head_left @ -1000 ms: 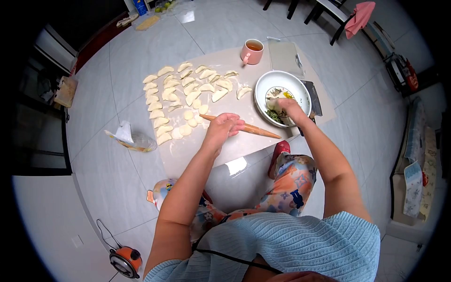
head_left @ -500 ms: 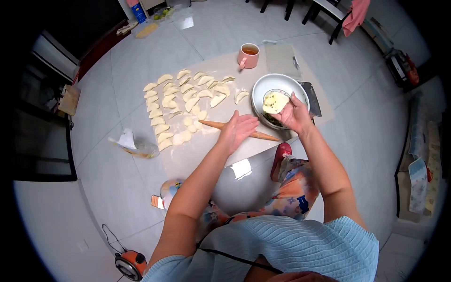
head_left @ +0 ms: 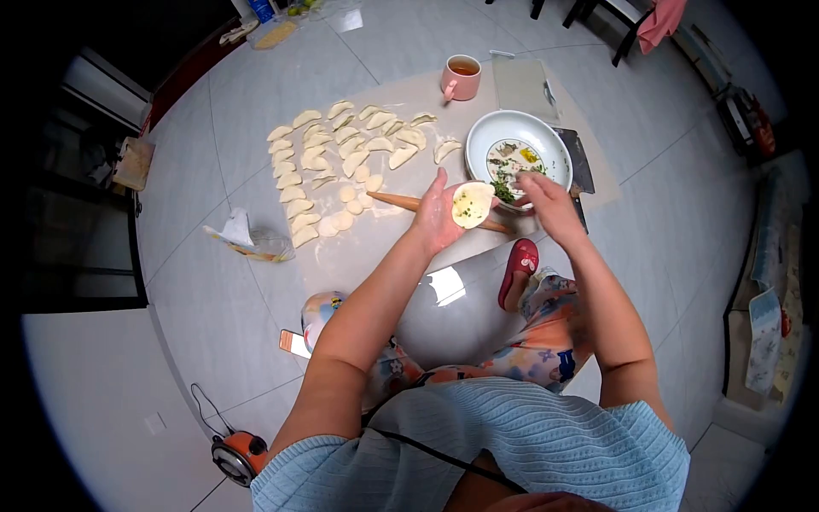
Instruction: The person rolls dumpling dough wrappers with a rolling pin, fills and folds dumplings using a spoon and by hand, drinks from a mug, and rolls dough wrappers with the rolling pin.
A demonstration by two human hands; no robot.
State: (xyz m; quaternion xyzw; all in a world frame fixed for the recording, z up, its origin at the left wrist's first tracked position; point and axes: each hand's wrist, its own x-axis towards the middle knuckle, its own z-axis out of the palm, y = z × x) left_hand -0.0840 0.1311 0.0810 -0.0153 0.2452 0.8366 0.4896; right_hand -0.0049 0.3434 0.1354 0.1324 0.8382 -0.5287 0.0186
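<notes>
My left hand [head_left: 438, 220] is palm up and holds a round dough wrapper [head_left: 473, 205] flecked with green bits. At the near edge of the white bowl [head_left: 539, 141], my right hand [head_left: 550, 203] has its fingers bent together; whatever they hold is too small to make out. Chopped greens [head_left: 503, 190] and a little yellow food lie in the bowl. A wooden rolling pin [head_left: 394, 200] passes behind my left hand. Several folded dumplings [head_left: 354, 162] lie in rows on the floured mat [head_left: 341, 269], with small flat dough discs [head_left: 344, 220] near them.
A pink mug [head_left: 461, 78] of brown liquid stands at the mat's far side, beside a clear lid [head_left: 522, 85]. A dark flat blade [head_left: 575, 162] lies right of the bowl. A plastic bag [head_left: 247, 237] is at the left, and a red shoe [head_left: 519, 271] is below the bowl.
The wrapper has passed from my right hand to my left, which has turned palm up. My right hand has gone from inside the bowl to its near edge, with the fingers now bent.
</notes>
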